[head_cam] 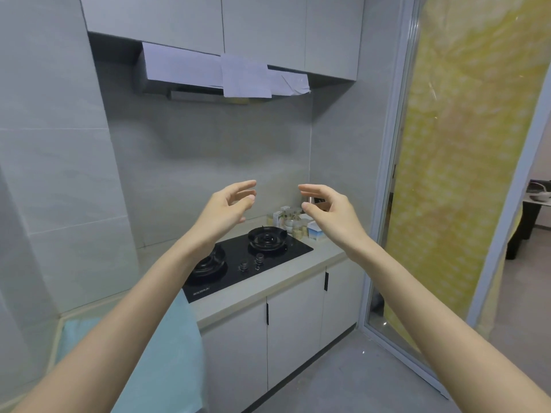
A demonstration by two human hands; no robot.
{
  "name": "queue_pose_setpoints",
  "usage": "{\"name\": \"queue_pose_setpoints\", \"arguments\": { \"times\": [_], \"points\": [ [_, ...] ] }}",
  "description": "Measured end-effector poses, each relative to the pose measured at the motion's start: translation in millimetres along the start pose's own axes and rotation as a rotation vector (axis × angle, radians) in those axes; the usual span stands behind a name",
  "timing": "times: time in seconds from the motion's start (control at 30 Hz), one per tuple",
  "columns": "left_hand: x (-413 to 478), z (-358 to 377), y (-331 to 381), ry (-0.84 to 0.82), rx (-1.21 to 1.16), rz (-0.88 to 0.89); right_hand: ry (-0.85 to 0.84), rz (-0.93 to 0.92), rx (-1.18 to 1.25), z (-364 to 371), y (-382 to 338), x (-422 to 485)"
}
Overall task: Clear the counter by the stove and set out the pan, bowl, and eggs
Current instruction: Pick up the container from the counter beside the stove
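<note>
- A small home kitchen, seen from standing height.
- A black two-burner gas stove (232,278) sits in a grey counter (268,289).
- A hood (185,87), partly covered with paper sheets (246,76), hangs above it.
- Grey wall cabinets (262,25) run overhead, and pale cupboards (295,329) stand below the counter.
- Grey tiles (208,162) line the walls.
- Jars (295,226) crowd the counter's far corner.

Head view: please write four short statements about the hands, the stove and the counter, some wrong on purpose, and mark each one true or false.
1. The left hand and the right hand are raised in the air and hold nothing. True.
2. The cupboard doors under the counter stand open. False: all are closed.
3. Jars and boxes crowd the counter corner right of the stove. True.
4. The blue cloth lies right of the stove. False: it hangs over the counter edge left of the stove.
</note>
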State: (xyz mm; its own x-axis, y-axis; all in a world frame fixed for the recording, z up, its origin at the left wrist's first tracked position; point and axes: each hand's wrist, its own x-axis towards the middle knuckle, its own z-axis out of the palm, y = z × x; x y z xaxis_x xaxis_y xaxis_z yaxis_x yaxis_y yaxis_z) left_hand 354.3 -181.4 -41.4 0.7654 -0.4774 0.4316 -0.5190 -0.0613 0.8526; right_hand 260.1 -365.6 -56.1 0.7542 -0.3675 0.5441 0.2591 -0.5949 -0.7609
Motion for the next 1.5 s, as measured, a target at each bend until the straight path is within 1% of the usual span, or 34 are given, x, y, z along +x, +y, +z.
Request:
{"name": "queue_pose_setpoints", "arguments": {
  "times": [0.27, 0.5, 0.8, 0.93, 1.03, 1.2, 1.33, 1.5],
  "points": [
    [115.5, 38.2, -70.5, -0.045, -0.022, -0.018, -0.002, 0.054, -0.025, 14.5, 86.7, 90.6],
    [233.3, 83.9, -141.8, -0.09, -0.044, -0.04, -0.007, 0.093, -0.114, 23.9, 181.6, 181.6],
    [395.1, 167.5, -218.0, -0.187, -0.051, -0.076, -0.002, 0.166, -0.209, 10.0, 303.1, 307.8],
    [449.2, 207.8, -260.8, -0.206, -0.082, -0.147, -0.015, 0.211, -0.225, 1.2, 361.4, 352.5],
    [479.1, 235.1, -292.6, -0.245, -0.082, -0.205, -0.029, 0.244, -0.186, -2.8, 406.3, 379.5],
    [527.0, 284.2, -352.5, -0.257, -0.058, -0.305, -0.093, 0.282, -0.149, -8.3, 496.3, 428.6],
    [562.2, 317.0, -395.2, -0.181, -0.054, -0.409, -0.184, 0.312, -0.112, -12.0, 571.7, 468.9],
    [594.3, 355.8, -444.1, -0.073, -0.069, -0.563, -0.328, 0.381, -0.192, -13.3, 662.0, 516.3]
  ]
}}
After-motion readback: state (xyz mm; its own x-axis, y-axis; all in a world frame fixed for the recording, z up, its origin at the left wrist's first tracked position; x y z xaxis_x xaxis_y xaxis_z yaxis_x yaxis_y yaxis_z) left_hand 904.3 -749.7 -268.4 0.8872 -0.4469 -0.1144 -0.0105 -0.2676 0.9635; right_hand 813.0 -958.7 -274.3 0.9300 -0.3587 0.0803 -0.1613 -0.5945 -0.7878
